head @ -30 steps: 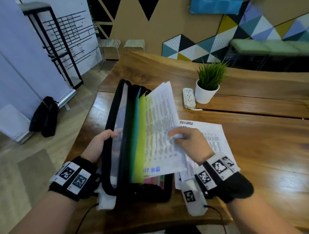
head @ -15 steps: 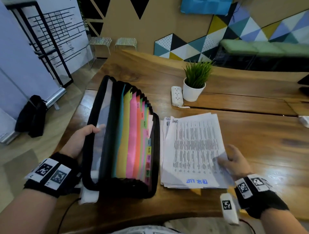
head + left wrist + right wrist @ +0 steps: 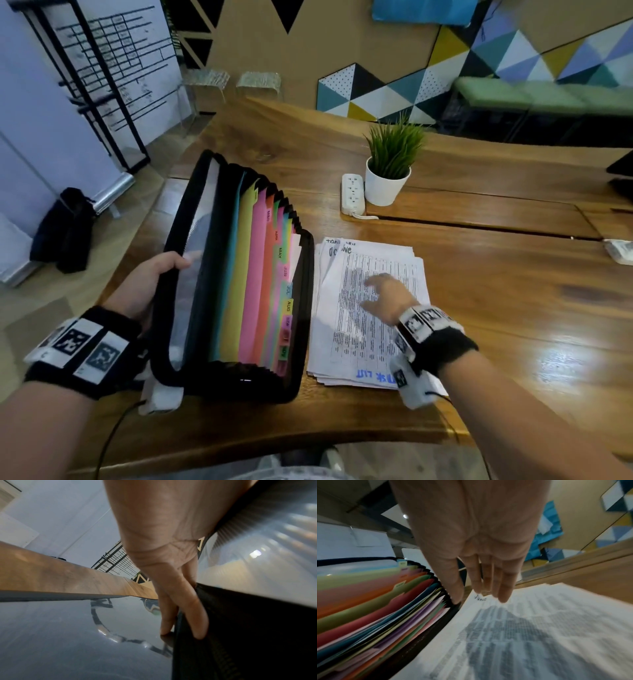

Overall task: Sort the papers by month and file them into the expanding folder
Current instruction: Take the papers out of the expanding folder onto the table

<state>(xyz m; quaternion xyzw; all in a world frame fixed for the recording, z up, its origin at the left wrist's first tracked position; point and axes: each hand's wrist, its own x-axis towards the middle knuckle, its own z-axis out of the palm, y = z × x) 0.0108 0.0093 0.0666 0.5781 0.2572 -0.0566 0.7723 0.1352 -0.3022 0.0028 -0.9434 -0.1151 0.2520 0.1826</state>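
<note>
A black expanding folder (image 3: 239,274) stands fanned out on the wooden table, its coloured dividers (image 3: 376,608) carrying month tabs. My left hand (image 3: 150,281) grips the folder's outer left cover, thumb on the inside, fingers (image 3: 197,622) behind. To its right lies a stack of printed papers (image 3: 359,356), the top sheet marked "June" (image 3: 480,599) in handwriting. My right hand (image 3: 387,294) hovers over the middle of that stack with straight fingers (image 3: 503,592) and holds nothing; whether it touches the paper is unclear.
A small potted plant (image 3: 390,168) and a white power strip (image 3: 352,193) stand beyond the papers. A white object (image 3: 620,251) lies at the table's right edge. The table's left edge (image 3: 137,246) runs beside the folder, with a black bag (image 3: 65,229) on the floor.
One second ago my right hand held a sheet at the folder; it laid that sheet on the stack, let go, then moved from the stack's right edge to its middle. The folder fanned wider.
</note>
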